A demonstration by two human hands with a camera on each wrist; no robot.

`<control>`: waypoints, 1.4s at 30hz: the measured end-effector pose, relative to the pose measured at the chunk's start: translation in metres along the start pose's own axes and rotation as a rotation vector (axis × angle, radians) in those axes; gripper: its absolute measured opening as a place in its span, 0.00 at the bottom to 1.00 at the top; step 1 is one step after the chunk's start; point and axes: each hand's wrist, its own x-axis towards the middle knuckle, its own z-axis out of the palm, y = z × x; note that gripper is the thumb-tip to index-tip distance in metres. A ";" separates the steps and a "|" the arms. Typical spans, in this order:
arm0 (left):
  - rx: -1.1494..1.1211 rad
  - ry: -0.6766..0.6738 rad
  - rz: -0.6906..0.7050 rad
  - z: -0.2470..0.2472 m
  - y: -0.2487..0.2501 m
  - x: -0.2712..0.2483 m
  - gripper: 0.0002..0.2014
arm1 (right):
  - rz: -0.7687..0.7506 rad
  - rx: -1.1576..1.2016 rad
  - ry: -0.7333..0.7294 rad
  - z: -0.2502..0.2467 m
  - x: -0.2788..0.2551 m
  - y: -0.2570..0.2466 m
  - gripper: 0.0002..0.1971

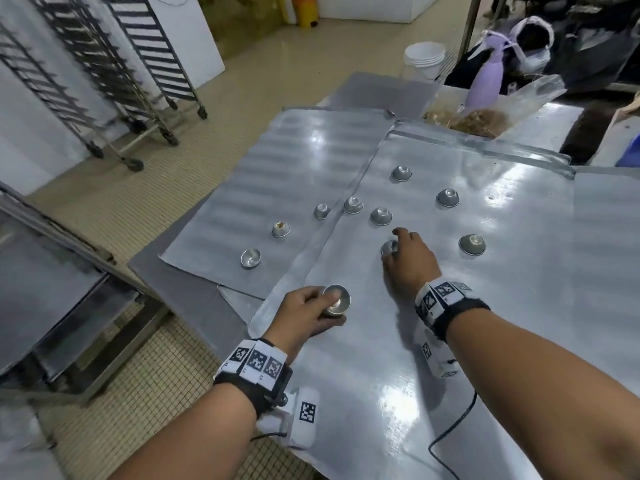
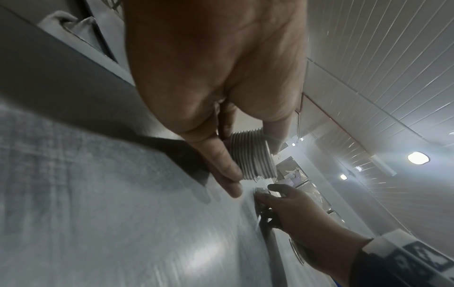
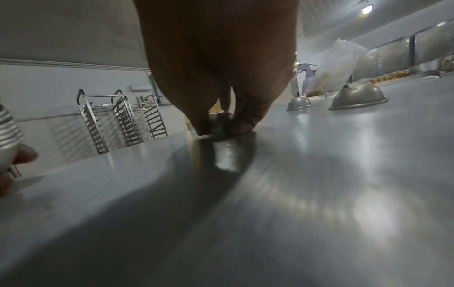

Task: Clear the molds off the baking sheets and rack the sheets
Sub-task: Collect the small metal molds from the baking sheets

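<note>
Eight small round silver metal molds sit loose across two overlapping shiny flat metal baking sheets: four on the near sheet (image 1: 467,306), three on the far-left sheet (image 1: 277,161), and one (image 1: 353,205) right at the seam between them. Seven stand upside down, bases up; the nearest left one (image 1: 250,258) sits open side up.

A ninth mold (image 1: 388,247) is under my right hand (image 1: 408,261) on the near sheet, my thumb and fingertips curled round its rim, the mold dome up beneath my palm.

My left hand (image 1: 304,317) grips a nested stack of silver molds (image 2: 253,155) at the near sheet's left edge, thumb on one side, fingers on the other. The stack's long axis is tilted, its open end facing up and to the right.

Three wheeled steel tray racks (image 1: 104,81) stand on the floor, well apart from the tabletop (image 1: 194,299).
</note>
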 end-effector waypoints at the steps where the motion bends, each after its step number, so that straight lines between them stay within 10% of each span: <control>1: -0.003 0.009 0.001 0.000 0.000 0.000 0.17 | -0.001 0.005 -0.004 0.000 -0.005 0.001 0.22; 13: 0.070 0.013 0.058 -0.012 0.010 0.012 0.13 | -0.013 0.184 0.030 0.008 -0.041 -0.019 0.02; 23: 0.312 -0.075 0.122 -0.033 0.018 0.044 0.16 | 0.052 0.146 0.093 0.010 -0.056 -0.033 0.26; 29: 0.387 -0.240 0.085 -0.041 0.033 0.061 0.18 | 0.184 0.072 0.229 0.022 -0.073 -0.047 0.16; 42: 0.588 -0.388 0.194 -0.035 0.038 0.066 0.14 | 0.327 0.046 0.172 0.028 -0.093 -0.026 0.26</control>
